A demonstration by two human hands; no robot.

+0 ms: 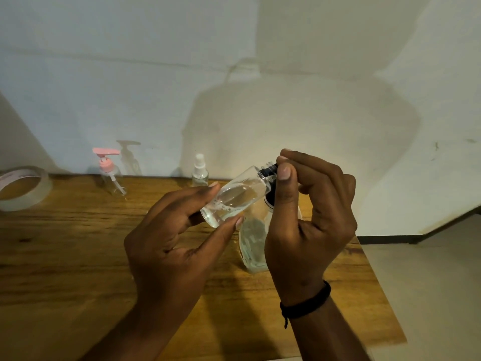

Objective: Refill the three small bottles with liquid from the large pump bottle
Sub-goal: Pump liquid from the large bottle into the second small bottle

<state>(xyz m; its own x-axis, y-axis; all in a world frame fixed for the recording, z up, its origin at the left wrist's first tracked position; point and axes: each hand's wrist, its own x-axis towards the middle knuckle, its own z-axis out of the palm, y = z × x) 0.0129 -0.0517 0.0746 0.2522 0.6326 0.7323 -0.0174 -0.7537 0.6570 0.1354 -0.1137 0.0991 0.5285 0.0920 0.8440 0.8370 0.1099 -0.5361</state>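
— Fingers first: what are they doing?

— Left hand [166, 238] pinches the base end of a small clear bottle [235, 198], thumb under and fingertips over it. Right hand [309, 217] has thumb and forefinger closed on a dark cap [270, 171] at the bottle's threaded neck; its other fingers are curled behind.

— How does the bottle lie?

— Tilted, neck up toward the right, base down toward the left, held above the table. Clear liquid with a few bubbles pools at the low end.

— And the big one?

— Large bottle [253, 246] sits on the wooden table [65, 256] just below the hands, partly hidden by the right hand; its top is covered, so I cannot tell how its pump stands.

— The other small ones?

— Pink-pump bottle [110, 173] stands near the wall at the back left. White-topped spray bottle [200, 171] stands at the back, just beyond the left fingertips.

— Anything else?

— Roll of clear tape [23, 187] lies at the far left edge. Black band [305, 302] circles the right wrist.
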